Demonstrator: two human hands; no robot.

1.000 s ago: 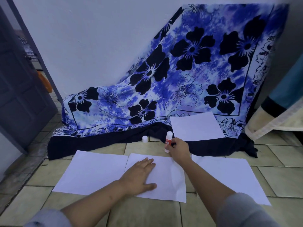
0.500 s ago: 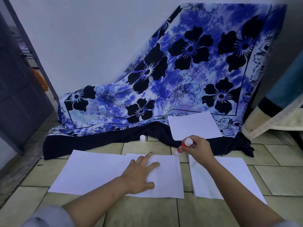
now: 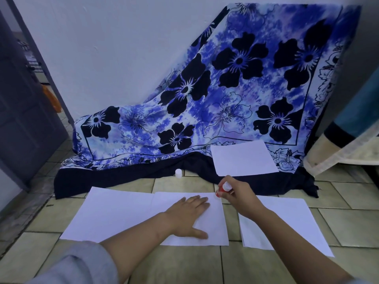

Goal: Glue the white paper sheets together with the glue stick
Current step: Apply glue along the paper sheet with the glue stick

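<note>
Glue stick (image 3: 224, 188) tilted, tip at middle sheet's (image 3: 215, 226) far right corner | right hand (image 3: 239, 193) fingers clamped on it | left hand (image 3: 187, 217) flat, fingers together, pressed the sheet onto floor tiles (image 3: 205, 263)

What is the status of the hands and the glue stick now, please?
Left hand flat on middle sheet. Right hand holds glue stick, tip at sheet's far right corner. Cap apart, nothing blocking.
</note>
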